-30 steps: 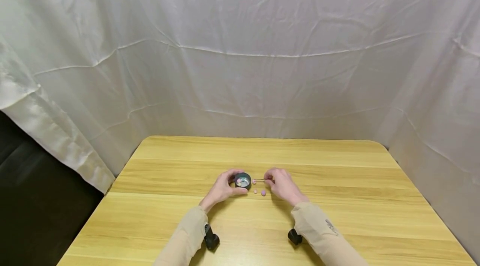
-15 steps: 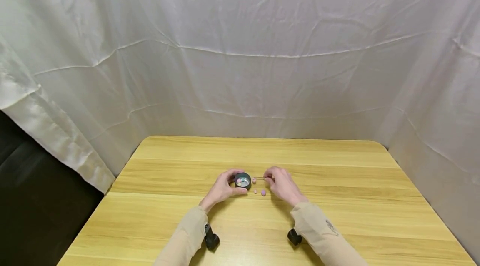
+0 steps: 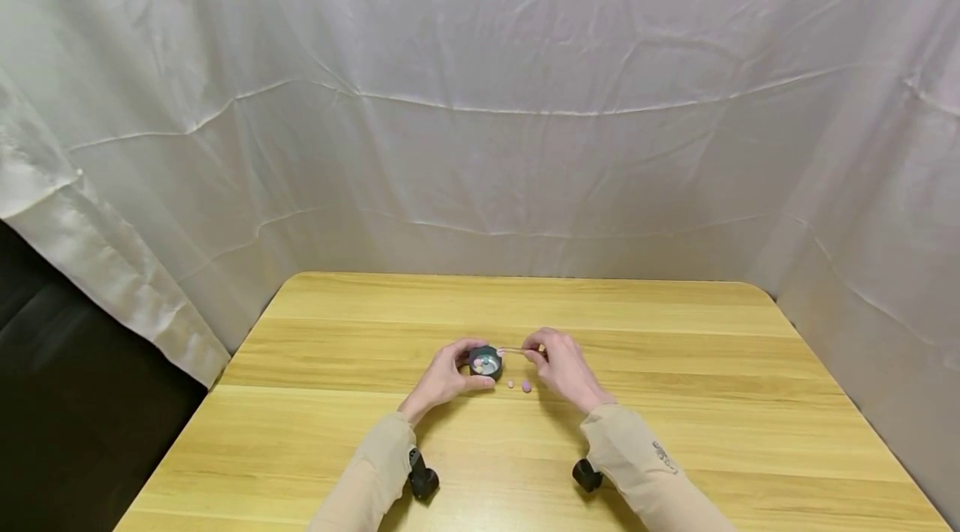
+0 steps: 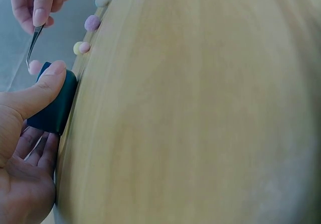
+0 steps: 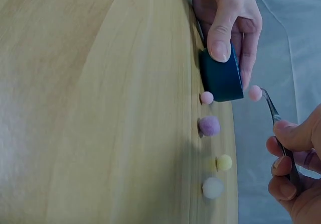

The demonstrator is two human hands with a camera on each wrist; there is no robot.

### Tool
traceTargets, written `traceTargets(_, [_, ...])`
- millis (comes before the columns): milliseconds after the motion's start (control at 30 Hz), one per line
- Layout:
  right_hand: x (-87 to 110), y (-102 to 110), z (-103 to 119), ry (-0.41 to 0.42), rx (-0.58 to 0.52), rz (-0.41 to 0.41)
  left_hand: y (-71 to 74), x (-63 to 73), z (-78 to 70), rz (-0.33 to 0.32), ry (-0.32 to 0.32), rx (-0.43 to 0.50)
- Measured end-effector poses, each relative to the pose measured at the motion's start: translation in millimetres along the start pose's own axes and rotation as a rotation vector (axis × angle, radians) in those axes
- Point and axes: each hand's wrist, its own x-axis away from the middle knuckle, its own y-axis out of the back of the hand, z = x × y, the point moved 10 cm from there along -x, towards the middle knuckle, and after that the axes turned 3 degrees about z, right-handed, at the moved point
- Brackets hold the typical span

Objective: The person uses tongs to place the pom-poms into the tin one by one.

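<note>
My left hand (image 3: pixel 444 373) grips a small dark round dish (image 5: pixel 223 78) by its sides, thumb in front and fingers behind. Several small pale and coloured balls lie in the dish in the head view. My right hand (image 3: pixel 564 369) pinches bent-tip metal tweezers (image 5: pixel 273 110). At their tips hangs a fuzzy pink ball (image 5: pixel 255 93), beside the dish's upper rim. On the table near the dish lie a smaller pink ball (image 5: pixel 206 98) and a purple pom-pom (image 5: pixel 209 126). A yellow ball (image 5: pixel 224 162) and a whitish ball (image 5: pixel 213 188) show in the wrist views; my right hand seems to cover them in the head view.
The wood-grain table (image 3: pixel 360 323) spreads around both hands. Pale curtains (image 3: pixel 480 173) hang behind it and at the sides. A black surface (image 3: pixel 75 382) lies left of the table. A black wrist camera (image 3: pixel 423 482) sits below the left sleeve, and another (image 3: pixel 587 475) by the right.
The right hand has risen slightly and shifted left. The tweezers now hold the pink ball up at the dish's rim, where before it was on the table. The left hand and dish stay put.
</note>
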Motion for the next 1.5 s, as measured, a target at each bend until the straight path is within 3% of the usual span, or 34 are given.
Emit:
traceTargets(233, [0.0, -1, 5, 0.043, 0.027, -0.017, -0.8, -0.1, -0.2, 0.009, -0.011, -0.016])
traceTargets(467, [-0.4, -5, 5, 0.037, 0.023, -0.003, -0.9, 1.0, 1.2, 0.009, 0.012, 0.005])
traceTargets(833, [-0.8, -10, 7, 0.029, 0.011, 0.028, -2.2, -0.1, 1.0, 0.008, -0.012, 0.041])
traceTargets(1233, [-0.2, -13, 1, 0.007, -0.004, 0.04, -1.9, 7.5, -23.1, 0.027, -0.023, 0.062])
traceTargets(1500, [3.1, -5, -4, 0.0, -0.016, 0.033, -2.2, 0.3, -3.7, 0.006, -0.027, 0.041])
